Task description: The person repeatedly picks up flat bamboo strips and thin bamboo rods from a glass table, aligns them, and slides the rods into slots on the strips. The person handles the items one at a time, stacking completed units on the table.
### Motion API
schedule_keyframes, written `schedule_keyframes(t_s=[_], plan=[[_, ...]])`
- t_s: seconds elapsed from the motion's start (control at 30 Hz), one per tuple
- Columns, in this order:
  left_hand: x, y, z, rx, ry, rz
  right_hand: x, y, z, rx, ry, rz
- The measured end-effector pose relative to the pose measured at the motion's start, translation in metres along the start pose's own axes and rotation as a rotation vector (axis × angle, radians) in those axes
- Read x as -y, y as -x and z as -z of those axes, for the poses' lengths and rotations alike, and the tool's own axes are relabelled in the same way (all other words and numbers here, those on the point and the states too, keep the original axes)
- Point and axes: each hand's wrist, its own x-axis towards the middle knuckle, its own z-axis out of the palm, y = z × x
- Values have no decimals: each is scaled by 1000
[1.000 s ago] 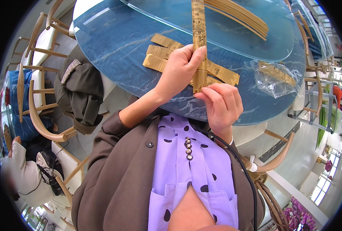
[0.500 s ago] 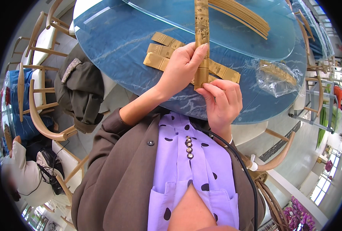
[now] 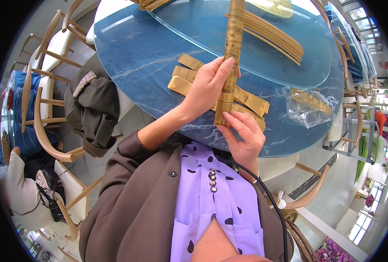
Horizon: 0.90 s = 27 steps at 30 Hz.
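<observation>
A long, narrow gold printed sleeve point(image 3: 234, 39) stands nearly upright in the view, slightly tilted, held over the near part of the table. My left hand point(image 3: 213, 81) is closed around its middle, thumb lying along its face. At its lower end, my right hand point(image 3: 243, 135) pinches the edge between thumb and fingers. Behind and beneath it, several flat gold strips point(image 3: 179, 85) lie side by side on the blue table, partly hidden by my hands. Whether anything is inside the held sleeve, I cannot tell.
The round blue table point(image 3: 137, 65) carries a glass turntable point(image 3: 285, 72) with a bundle of thin brown sticks point(image 3: 275, 37). A clear plastic bag point(image 3: 310, 107) with something gold inside lies at the right. A dark jacket point(image 3: 91, 109) hangs on a chair at the left. A black cable point(image 3: 270, 181) crosses my right side.
Both hands and the sleeve have come lower and nearer to me, and the sleeve's lower end has swung left. My view has shifted, showing more of the table's far side.
</observation>
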Motion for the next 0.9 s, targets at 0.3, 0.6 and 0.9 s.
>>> schedule_keyframes(t_s=[0.3, 0.6, 0.9], plan=[[5, 6, 1, -6, -169, 47, 1, -4, 5, 81, 182, 234], [11, 8, -5, -72, -149, -3, -1, 7, 5, 79, 424, 397], [22, 1, -2, -83, -43, 24, -1, 3, 3, 68, 334, 319]])
